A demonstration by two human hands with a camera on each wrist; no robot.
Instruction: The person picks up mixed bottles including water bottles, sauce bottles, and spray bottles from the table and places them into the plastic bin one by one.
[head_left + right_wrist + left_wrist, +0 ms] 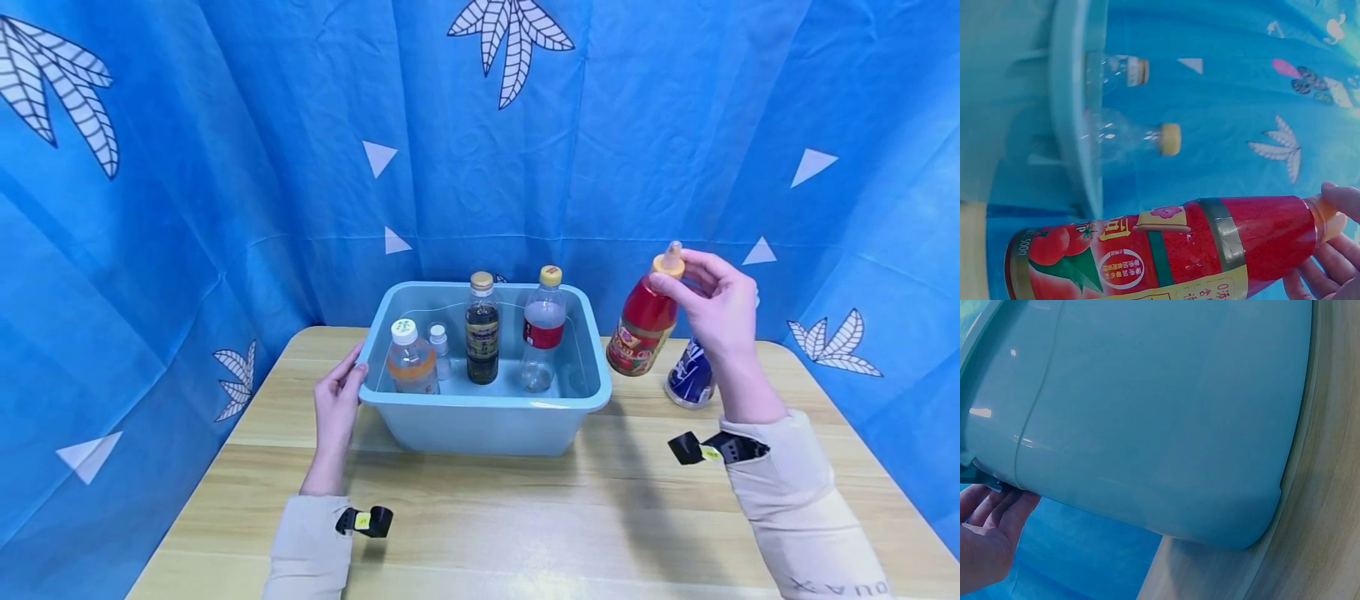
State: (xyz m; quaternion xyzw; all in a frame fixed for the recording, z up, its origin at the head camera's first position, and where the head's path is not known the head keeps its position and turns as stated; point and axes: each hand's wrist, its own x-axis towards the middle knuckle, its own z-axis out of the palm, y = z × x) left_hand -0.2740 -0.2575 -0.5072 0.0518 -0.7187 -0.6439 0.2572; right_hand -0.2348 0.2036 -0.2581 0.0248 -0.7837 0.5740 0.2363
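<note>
My right hand (717, 302) pinches a red ketchup bottle (643, 321) by its orange cap and holds it tilted, just right of the light blue plastic basin (480, 427). Tomatoes show on the bottle's label in the right wrist view. My left hand (337, 406) grips the basin's left rim, its fingers curled under the edge in the left wrist view. Inside the basin stand a white-capped bottle with an orange band (412, 367), a small clear bottle (440, 354), a dark sauce bottle (482, 333) and a yellow-capped clear bottle with a red label (543, 333).
A dark blue container (691, 379) stands on the table behind my right wrist, partly hidden by it. The wooden table (480, 525) reaches back to a blue patterned curtain (480, 192), which hangs around its back and sides.
</note>
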